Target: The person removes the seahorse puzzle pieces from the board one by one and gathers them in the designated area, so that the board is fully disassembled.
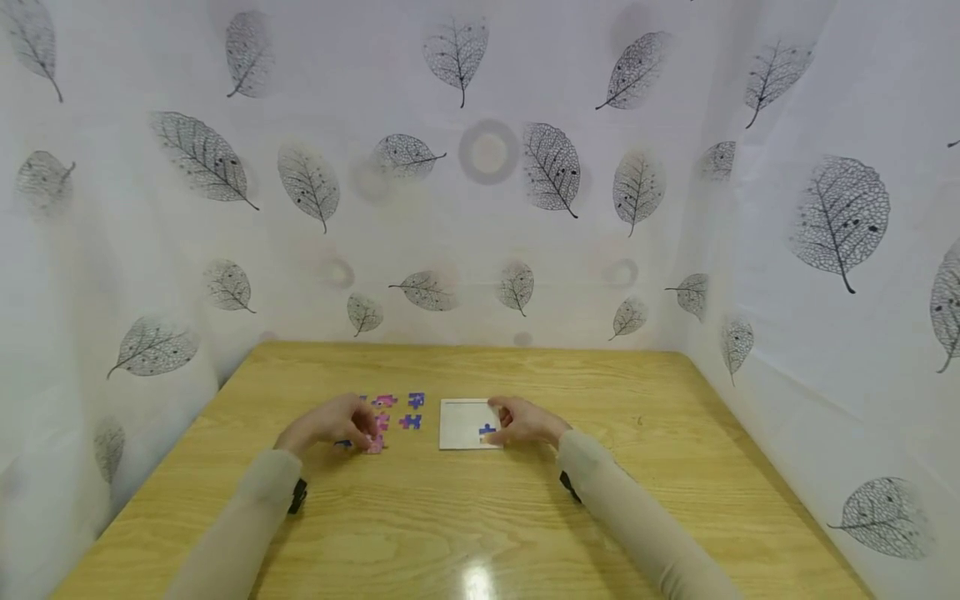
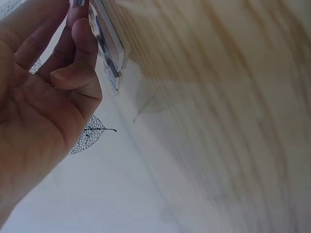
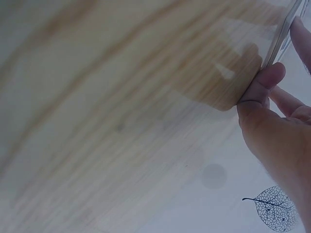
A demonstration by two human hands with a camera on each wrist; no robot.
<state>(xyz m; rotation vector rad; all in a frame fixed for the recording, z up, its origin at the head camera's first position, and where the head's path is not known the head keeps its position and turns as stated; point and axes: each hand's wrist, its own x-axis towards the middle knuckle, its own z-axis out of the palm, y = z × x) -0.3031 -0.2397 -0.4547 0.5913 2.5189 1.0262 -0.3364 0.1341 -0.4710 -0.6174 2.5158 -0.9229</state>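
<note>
In the head view my left hand (image 1: 339, 421) is over the jigsaw pieces on the left, its thumb and fingertips pinching a pink jigsaw piece (image 1: 374, 447). The left wrist view catches only a sliver of that piece (image 2: 77, 3) at its top edge. My right hand (image 1: 529, 422) grips the right side of a white square puzzle tray (image 1: 459, 425), thumb near the closer corner and fingers near the far one. A blue jigsaw piece (image 1: 487, 430) lies inside the tray at its lower right, partly behind the thumb.
Between left hand and tray lie loose pieces, among them a purple-blue piece (image 1: 411, 422), another blue one (image 1: 416, 400) and a pink one (image 1: 385, 401). All rest on a wooden table (image 1: 465, 500). A leaf-printed curtain (image 1: 480, 233) encloses its back and sides.
</note>
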